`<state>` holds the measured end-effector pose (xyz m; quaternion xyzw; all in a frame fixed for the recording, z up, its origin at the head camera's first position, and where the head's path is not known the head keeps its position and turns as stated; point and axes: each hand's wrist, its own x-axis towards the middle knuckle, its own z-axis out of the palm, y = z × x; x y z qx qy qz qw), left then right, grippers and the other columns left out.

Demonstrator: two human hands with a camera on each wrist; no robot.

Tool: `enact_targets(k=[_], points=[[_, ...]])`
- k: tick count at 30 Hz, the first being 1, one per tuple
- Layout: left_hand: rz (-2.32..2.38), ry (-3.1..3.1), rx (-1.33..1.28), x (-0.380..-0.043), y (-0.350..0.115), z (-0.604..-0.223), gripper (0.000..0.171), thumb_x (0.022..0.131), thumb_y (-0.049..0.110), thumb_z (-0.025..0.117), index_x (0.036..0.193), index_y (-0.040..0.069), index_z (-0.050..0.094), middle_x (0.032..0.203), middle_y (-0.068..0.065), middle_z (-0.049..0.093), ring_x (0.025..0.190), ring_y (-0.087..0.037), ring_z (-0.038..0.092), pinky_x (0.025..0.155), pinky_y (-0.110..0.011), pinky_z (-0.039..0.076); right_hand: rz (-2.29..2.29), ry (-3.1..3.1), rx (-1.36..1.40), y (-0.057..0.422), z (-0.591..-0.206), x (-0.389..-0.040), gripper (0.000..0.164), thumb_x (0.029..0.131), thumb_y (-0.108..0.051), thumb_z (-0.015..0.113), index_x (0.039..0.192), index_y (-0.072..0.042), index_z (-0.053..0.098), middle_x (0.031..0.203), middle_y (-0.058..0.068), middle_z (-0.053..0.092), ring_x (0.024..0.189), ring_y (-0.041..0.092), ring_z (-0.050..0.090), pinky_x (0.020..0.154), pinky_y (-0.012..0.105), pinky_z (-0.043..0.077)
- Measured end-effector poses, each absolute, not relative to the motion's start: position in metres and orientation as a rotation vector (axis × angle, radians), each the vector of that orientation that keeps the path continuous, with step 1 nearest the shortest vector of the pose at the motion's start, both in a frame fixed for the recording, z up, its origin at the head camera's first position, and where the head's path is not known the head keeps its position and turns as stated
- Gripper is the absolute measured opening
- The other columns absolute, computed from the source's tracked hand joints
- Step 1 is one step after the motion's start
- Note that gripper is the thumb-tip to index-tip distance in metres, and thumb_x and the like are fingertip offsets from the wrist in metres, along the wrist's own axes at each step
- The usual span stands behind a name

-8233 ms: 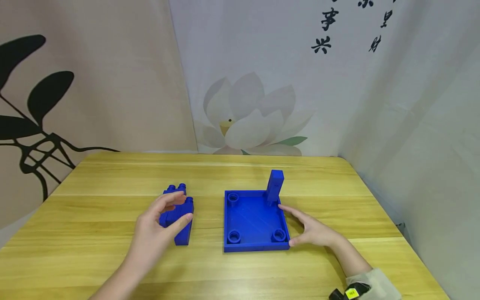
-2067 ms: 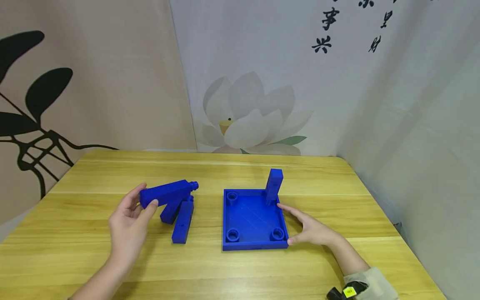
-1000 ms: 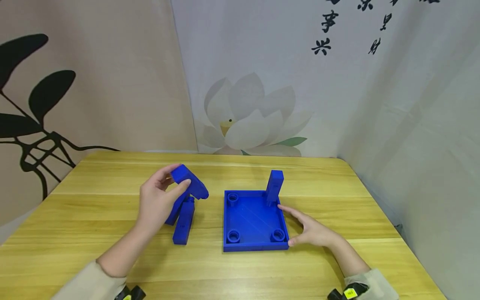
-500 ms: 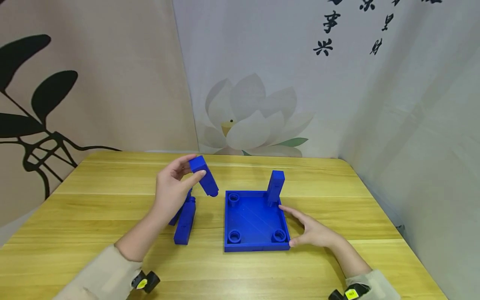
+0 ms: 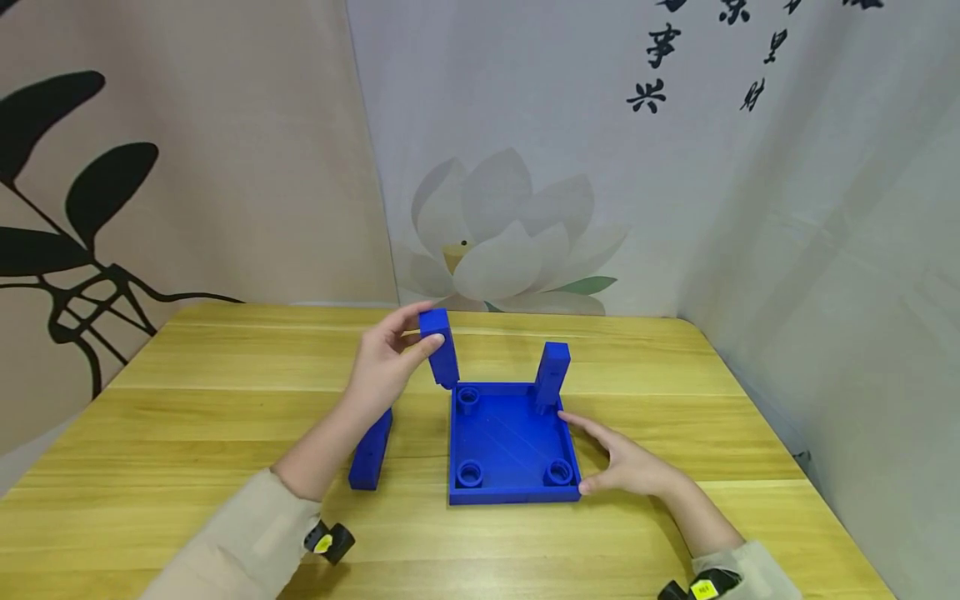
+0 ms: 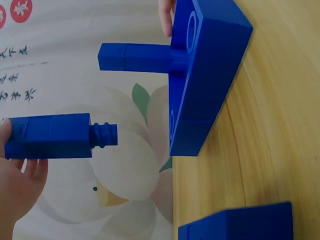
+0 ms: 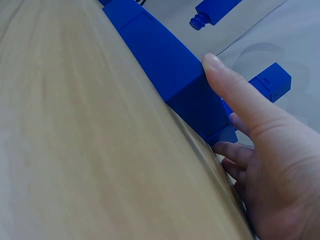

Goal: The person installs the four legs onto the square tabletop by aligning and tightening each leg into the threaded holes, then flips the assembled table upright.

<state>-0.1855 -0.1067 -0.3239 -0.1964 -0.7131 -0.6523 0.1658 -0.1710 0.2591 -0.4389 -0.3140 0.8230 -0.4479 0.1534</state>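
My left hand (image 5: 382, 358) pinches a blue square leg (image 5: 440, 350) between thumb and fingers, its flat end up. In the left wrist view, the leg's free end is a screw thread (image 6: 104, 135). It hangs above the far left corner of a blue square base (image 5: 513, 497), which has a raised rim. Round sockets show at three corners; another blue leg (image 5: 552, 373) stands upright at the far right one. My right hand (image 5: 626, 454) touches the base's right side, thumb (image 7: 232, 85) by the near corner and fingers spread apart.
Left of the base, a loose blue leg (image 5: 371, 454) lies on the wooden table (image 5: 450, 550), partly behind my left hand and forearm. A printed cloth backdrop (image 5: 525, 125) hangs behind the table, and another stretch of cloth runs along the right.
My left hand has picked up a blue leg from the pile, turned it threaded end down and carried it right to the base's far left corner. My right hand has stayed put.
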Motion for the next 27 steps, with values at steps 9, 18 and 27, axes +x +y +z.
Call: enact_targets(k=[9, 18, 27], points=[[-1.861, -2.120, -0.554, -0.196, -0.099, -0.329, 0.044, 0.088, 0.005, 0.069, 0.130, 0.003, 0.057, 0.109, -0.017, 0.065, 0.097, -0.027, 0.062, 0.078, -0.023, 0.052, -1.289, 2.359, -0.917, 0.260, -0.439, -0.171, 0.094, 0.076, -0.026, 0.082, 0.152, -0.019, 0.027, 0.155, 0.005, 0.026, 0.141, 0.030, 0.018, 0.109, 0.059, 0.016], [-1.932, -2.123, -0.541, -0.209, -0.094, -0.338, 0.046, 0.088, 0.000, 0.067, 0.132, -0.001, 0.053, 0.117, -0.020, 0.061, 0.107, -0.030, 0.058, 0.084, -0.026, 0.051, -1.284, 2.364, -0.897, 0.260, -0.440, -0.172, 0.095, 0.075, -0.026, 0.083, 0.152, -0.022, 0.028, 0.155, -0.001, 0.026, 0.141, 0.026, 0.019, 0.109, 0.057, 0.016], [-1.925, -2.154, -0.561, -0.212, -0.086, -0.346, 0.042, 0.088, 0.002, 0.068, 0.129, -0.002, 0.056, 0.113, -0.020, 0.064, 0.103, -0.032, 0.061, 0.080, -0.024, 0.051, -1.292, 2.355, -0.874, 0.260, -0.439, -0.170, 0.095, 0.075, -0.024, 0.083, 0.152, -0.023, 0.028, 0.154, -0.003, 0.026, 0.141, 0.025, 0.020, 0.108, 0.059, 0.015]])
